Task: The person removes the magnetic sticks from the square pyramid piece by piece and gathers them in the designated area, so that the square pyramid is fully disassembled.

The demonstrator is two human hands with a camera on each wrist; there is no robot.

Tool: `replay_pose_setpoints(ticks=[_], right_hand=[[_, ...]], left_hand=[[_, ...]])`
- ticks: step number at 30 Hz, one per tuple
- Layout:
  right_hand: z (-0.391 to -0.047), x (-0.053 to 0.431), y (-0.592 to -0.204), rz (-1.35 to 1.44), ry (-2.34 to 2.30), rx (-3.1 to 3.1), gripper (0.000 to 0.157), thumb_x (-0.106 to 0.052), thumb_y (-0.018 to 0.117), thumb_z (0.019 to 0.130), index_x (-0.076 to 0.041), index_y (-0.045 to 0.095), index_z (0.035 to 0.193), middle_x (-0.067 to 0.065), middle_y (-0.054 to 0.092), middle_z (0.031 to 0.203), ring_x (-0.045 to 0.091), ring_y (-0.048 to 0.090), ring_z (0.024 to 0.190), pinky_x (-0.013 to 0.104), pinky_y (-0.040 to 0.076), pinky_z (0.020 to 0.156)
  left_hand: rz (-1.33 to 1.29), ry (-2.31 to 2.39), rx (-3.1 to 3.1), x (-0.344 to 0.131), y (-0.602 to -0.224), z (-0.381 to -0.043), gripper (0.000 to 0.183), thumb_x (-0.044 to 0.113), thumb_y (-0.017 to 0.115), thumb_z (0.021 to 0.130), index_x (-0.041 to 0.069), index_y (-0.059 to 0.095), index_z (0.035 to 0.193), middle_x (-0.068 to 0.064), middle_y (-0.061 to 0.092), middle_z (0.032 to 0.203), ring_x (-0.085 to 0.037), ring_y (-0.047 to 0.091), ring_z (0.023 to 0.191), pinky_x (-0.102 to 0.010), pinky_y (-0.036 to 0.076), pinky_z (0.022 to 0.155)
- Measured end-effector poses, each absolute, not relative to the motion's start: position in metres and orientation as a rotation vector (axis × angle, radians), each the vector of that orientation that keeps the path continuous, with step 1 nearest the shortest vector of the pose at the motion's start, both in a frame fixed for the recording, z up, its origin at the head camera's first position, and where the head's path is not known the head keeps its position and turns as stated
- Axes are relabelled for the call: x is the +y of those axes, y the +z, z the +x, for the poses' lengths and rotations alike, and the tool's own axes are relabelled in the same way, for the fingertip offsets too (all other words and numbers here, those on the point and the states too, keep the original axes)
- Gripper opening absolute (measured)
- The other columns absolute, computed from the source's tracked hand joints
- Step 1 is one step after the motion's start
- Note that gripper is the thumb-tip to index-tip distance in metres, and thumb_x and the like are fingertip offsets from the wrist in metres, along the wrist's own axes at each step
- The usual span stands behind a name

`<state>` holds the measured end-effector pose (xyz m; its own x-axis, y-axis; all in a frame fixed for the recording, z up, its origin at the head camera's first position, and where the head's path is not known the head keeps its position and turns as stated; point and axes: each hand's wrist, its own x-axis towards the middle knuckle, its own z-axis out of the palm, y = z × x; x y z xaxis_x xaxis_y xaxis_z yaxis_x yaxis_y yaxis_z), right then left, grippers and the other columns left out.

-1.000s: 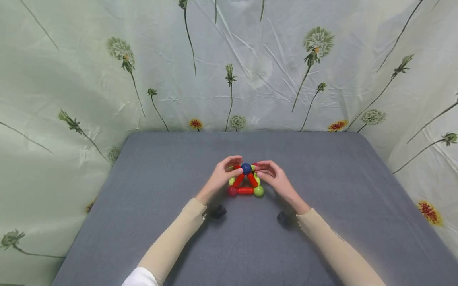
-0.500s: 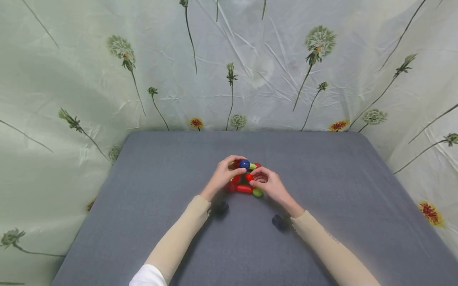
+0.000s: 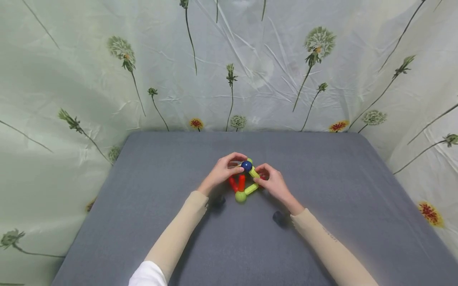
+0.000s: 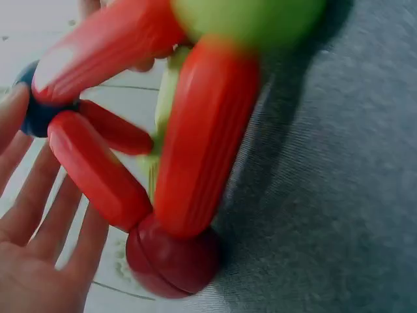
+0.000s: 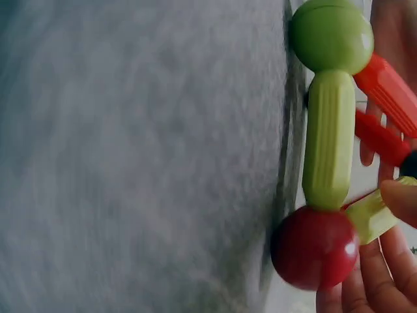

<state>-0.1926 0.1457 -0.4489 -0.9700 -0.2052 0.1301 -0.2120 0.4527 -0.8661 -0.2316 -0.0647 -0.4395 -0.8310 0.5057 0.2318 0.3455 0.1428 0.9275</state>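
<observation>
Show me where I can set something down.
Bare: table outside the left sleeve, outside the right sleeve, and beyond the ball-and-stick frame up to the curtain. Crowded: around that frame, with the left hand and right hand on it.

A pale, flower-printed curtain (image 3: 229,47) hangs behind and beside a grey table (image 3: 247,238).

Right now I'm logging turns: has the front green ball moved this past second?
Yes; in the head view, the front green ball went left and slightly away from the table's far edge.
</observation>
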Motion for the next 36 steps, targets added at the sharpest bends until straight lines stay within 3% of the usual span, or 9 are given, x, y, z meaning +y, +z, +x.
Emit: replay_pose_setpoints(ticks=[6,18,24,28,32,36], right_hand=[[-0.189,0.138,-0.45,0.373,1.623,-2.649,0.024,-0.002,0.074,0.081,0.001,0.061,0.1,0.011,0.063,0.091,0.021,0.06,0.08,0.025,0.05,0.07],[-0.179,0.133,-0.445,0.387,1.724,-2.668,0.025,-0.003,0.073,0.081,0.001,0.061,0.102,0.011,0.065,0.093,0.02,0.065,0.081,0.028,0.054,0.073],[-0.188,0.149,-0.444,0.354,1.636,-2.603,0.022,0.003,0.065,0.081,0.0,0.062,0.102,0.015,0.064,0.101,0.03,0.061,0.095,0.043,0.049,0.085],[-0.192,0.154,-0.445,0.38,1.507,-2.684,0.026,0.001,0.067,0.083,-0.002,0.061,0.108,0.015,0.063,0.109,0.032,0.057,0.107,0.049,0.042,0.094],[-0.188,0.152,-0.446,0.395,1.526,-2.728,0.025,-0.003,0.072,0.084,-0.001,0.06,0.106,0.012,0.065,0.101,0.027,0.061,0.094,0.043,0.049,0.086],[-0.18,0.146,-0.447,0.416,1.531,-2.729,0.024,-0.005,0.075,0.082,-0.001,0.061,0.101,0.008,0.063,0.093,0.021,0.061,0.082,0.032,0.052,0.074]], left_hand=[[0.83,1.631,2.572,-0.057,-0.438,-0.224,0.032,0.017,0.073,0.086,0.007,0.064,0.115,-0.003,0.062,0.106,-0.019,0.054,0.1,-0.032,0.051,0.08],[0.709,1.797,2.362,-0.062,-0.434,-0.231,0.031,0.009,0.068,0.088,0.006,0.066,0.119,-0.011,0.066,0.113,-0.024,0.066,0.09,-0.035,0.052,0.08],[0.869,1.66,2.293,-0.061,-0.434,-0.234,0.032,0.008,0.067,0.089,0.005,0.065,0.121,-0.009,0.066,0.113,-0.02,0.063,0.094,-0.031,0.05,0.082],[0.957,1.69,2.237,-0.06,-0.435,-0.236,0.031,0.006,0.065,0.09,0.003,0.064,0.121,-0.01,0.065,0.116,-0.021,0.061,0.104,-0.039,0.047,0.091],[1.003,1.706,2.261,-0.062,-0.435,-0.235,0.029,0.007,0.066,0.09,0.003,0.064,0.118,-0.009,0.064,0.116,-0.021,0.058,0.111,-0.047,0.041,0.098],[1.056,1.597,2.338,-0.064,-0.431,-0.231,0.031,0.013,0.072,0.086,0.005,0.065,0.115,-0.004,0.064,0.111,-0.016,0.057,0.108,-0.042,0.046,0.094]])
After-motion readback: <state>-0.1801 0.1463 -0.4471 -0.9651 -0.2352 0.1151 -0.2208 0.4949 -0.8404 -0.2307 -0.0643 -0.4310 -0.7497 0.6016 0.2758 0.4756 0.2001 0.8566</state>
